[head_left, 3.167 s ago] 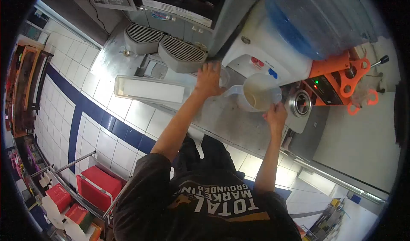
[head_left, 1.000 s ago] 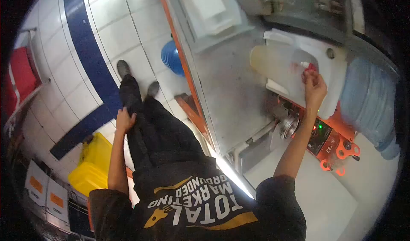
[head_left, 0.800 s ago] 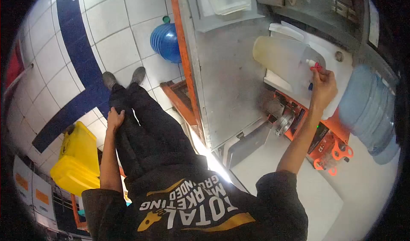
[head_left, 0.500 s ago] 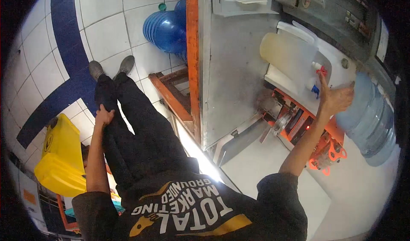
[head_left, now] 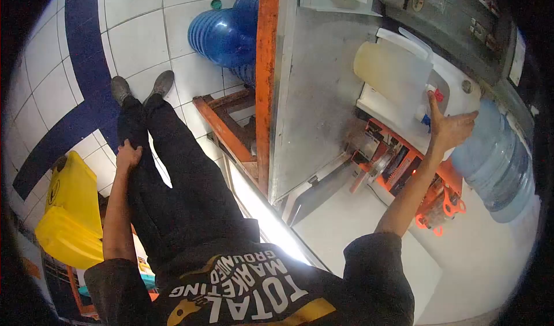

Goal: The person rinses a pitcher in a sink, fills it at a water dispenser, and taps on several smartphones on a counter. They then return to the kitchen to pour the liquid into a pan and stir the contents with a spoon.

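My right hand [head_left: 454, 128] is at a white water dispenser [head_left: 369, 101], thumb stretched to its red tap [head_left: 439, 95] and the other fingers extended near the large clear-blue water bottle [head_left: 497, 158]. A blue tap [head_left: 426, 120] sits beside the red one. Against the dispenser's front, below the taps, is a translucent yellowish container [head_left: 389, 75]; whether water runs into it I cannot make out. My left hand [head_left: 129, 155] hangs by my dark trouser leg, fingers loosely bent and apart, with nothing visible in it.
Big blue water bottles [head_left: 219, 37] lie on the white tiled floor behind an orange frame [head_left: 266, 89]. A metal panel [head_left: 323, 83] borders the counter. Orange-handled scissors [head_left: 452, 203] and an orange machine [head_left: 392, 164] are near my right forearm. A yellow bin [head_left: 72, 210] stands at left.
The view has shifted slightly, and my left hand and legs appear a little further left. My right hand stays at the red tap, its thumb a little closer in.
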Demonstrator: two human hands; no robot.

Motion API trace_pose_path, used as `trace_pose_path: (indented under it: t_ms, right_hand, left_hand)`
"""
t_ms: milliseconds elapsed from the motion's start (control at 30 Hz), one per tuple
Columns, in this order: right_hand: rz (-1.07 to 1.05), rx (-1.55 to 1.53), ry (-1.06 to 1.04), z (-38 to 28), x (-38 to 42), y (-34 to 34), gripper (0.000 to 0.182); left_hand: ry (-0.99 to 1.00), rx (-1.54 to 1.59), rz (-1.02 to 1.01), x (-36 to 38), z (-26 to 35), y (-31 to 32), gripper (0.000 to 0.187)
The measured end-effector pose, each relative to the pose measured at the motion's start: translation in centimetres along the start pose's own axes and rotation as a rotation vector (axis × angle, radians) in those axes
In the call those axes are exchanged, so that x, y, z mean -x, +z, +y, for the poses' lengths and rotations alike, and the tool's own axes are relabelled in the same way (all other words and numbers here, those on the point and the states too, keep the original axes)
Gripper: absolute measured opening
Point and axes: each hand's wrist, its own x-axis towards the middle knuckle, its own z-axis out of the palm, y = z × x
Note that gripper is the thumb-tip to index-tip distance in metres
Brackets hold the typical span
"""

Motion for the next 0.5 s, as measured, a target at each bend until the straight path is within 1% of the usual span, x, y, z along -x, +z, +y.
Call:
trace_pose_path:
  t_ms: [33, 133, 167, 233, 267, 300, 367, 400, 433, 467, 500]
  right_hand:
    - [-0.001, -0.012, -0.002, 0.1, 0.0, 0.0, 0.132]
    - [-0.004, -0.008, 0.008, 0.1, 0.0, 0.0, 0.131]
    - [-0.004, -0.004, 0.017, 0.0, 0.0, 0.0, 0.13]
    - [0.087, -0.013, -0.061, 0.7, -0.2, 0.5, 0.126]
    - [0.134, -0.029, -0.091, 1.1, -0.3, 0.8, 0.123]
    - [0.165, -0.061, -0.091, 0.9, -0.8, 1.3, 0.119]
    - [0.115, -0.14, -0.052, 2.8, -0.9, 1.6, 0.112]
    - [0.09, -0.201, -0.015, 3.5, -0.7, 2.3, 0.108]
    - [0.07, -0.261, 0.032, 3.3, -0.1, 2.7, 0.105]
    - [0.049, -0.322, 0.084, 3.6, 0.9, 3.7, 0.102]
    - [0.051, -0.34, 0.154, 2.2, 1.1, 3.7, 0.102]
  left_hand:
    - [-0.015, 0.001, -0.008, 0.4, 0.4, -0.4, 0.075]
    - [0.015, 0.0, 0.019, -0.3, -0.5, 0.6, 0.073]
    - [0.024, 0.023, -0.002, -0.6, -0.6, 1.0, 0.072]
    - [0.029, 0.06, -0.022, -1.0, -1.0, 1.2, 0.071]
    - [0.082, 0.104, 0.082, -1.3, -2.0, 2.9, 0.065]
    - [-0.003, 0.144, 0.012, -3.0, -2.9, 4.8, 0.061]
    - [-0.024, 0.128, -0.024, -1.8, -2.9, 4.7, 0.061]
    - [0.206, -0.158, -0.05, 0.3, -2.2, 2.9, 0.058]
    - [-0.037, 0.104, -0.088, 1.3, -1.4, 1.5, 0.054]
    - [-0.095, 0.198, 0.036, 2.7, -1.1, 1.1, 0.054]
    - [-0.004, 0.174, -0.034, 2.7, -1.5, 0.7, 0.059]
